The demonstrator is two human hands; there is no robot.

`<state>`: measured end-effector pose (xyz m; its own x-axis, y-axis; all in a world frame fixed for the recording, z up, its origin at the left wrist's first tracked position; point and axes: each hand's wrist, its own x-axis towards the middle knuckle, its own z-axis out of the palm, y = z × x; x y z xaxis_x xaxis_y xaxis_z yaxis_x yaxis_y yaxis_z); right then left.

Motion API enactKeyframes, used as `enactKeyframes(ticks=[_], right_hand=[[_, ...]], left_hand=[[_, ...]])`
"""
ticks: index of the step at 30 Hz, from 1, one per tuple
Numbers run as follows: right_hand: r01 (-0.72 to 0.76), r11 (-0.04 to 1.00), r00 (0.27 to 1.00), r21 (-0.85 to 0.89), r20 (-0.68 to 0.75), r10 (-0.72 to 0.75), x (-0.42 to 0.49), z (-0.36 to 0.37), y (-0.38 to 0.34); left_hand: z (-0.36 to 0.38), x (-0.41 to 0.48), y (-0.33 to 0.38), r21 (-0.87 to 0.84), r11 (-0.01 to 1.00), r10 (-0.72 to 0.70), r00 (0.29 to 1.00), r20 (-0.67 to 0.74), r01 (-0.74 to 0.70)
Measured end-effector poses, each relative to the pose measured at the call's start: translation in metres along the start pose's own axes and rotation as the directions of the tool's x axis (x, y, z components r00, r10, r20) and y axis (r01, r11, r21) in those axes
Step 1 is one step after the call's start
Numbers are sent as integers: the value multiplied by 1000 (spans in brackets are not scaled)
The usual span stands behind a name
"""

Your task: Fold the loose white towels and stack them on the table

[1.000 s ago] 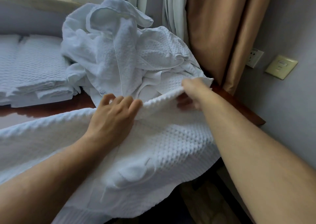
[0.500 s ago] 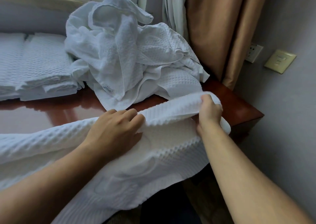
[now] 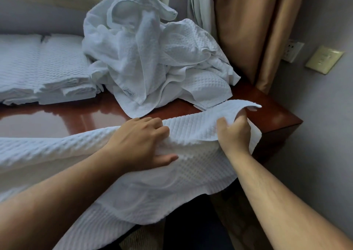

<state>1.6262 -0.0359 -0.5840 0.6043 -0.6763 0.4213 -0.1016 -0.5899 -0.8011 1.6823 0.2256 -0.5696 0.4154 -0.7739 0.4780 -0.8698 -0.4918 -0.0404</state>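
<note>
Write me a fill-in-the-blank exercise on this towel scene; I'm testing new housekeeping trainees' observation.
The folded stack lies ____ of the loose pile on the table.
The left hand and right hand together hold just ____ waffle towel, not two.
The beige wall plate is ____ of the curtain.
Missing: left; one; right.

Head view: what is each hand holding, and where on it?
One towel. The left hand grips its raised edge midway; the right hand grips the same edge near the right corner.
</note>
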Motion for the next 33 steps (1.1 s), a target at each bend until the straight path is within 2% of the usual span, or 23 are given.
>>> enactKeyframes(ticks=[2,6,11,17,20,22,23,26,29,33], right_hand=[[35,997,999,-70,10,-34,-1,4,0],[0,989,998,-149,58,9,16,17,-5],[-64,996,972,-59,223,76,55,41,-10],[-115,992,966,51,240,100,82,66,-18],[-119,992,960,-28,250,122,85,52,-14],[-92,983,975,-159,185,121,80,37,-9],[-92,985,983,-149,145,114,75,32,-6],[-154,985,988,73,42,151,56,22,-1],[-214,918,960,334,-101,261,49,15,-5],[-210,908,941,363,-177,289,42,10,-6]], left_hand=[[2,-4,-3,-14,1000,-6,1000,15,6],[4,8,-19,-3,1000,-21,997,73,21],[12,27,-50,21,998,-55,989,138,53],[15,47,-73,37,991,-132,977,165,128],[15,40,-65,42,988,-151,982,115,147],[14,35,-51,60,993,-102,995,-2,102],[14,33,-42,64,996,-57,996,-64,61],[12,32,-23,43,995,96,985,-145,-91],[8,28,-20,8,985,169,967,-189,-171],[5,26,-17,-44,973,213,959,-185,-225]])
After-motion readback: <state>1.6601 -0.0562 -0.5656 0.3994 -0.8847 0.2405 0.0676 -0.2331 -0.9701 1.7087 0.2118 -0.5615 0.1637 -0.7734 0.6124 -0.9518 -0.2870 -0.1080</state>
